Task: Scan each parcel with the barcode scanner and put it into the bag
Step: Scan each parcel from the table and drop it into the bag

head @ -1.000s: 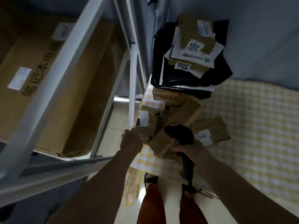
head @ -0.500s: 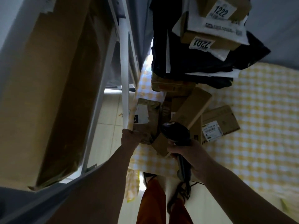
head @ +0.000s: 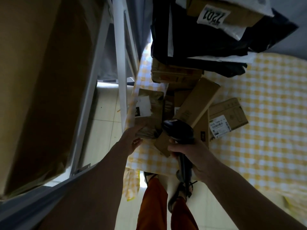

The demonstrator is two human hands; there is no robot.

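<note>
Dim, backlit wide-angle view, foreground in deep shadow, edges stretched and softly blurred.

The barcode scanner hides the long box's near end.

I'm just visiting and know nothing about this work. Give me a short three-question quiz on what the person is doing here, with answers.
1. True or false: the right hand holds the scanner.
2. Which parcel does the left hand touch?
A. the brown packet at the table's edge
B. the box marked 7201
C. the flat box with a printed barcode label
3. Fill in: the long box lies tilted across other parcels, just beyond the ____.

Key
1. True
2. A
3. scanner
</note>
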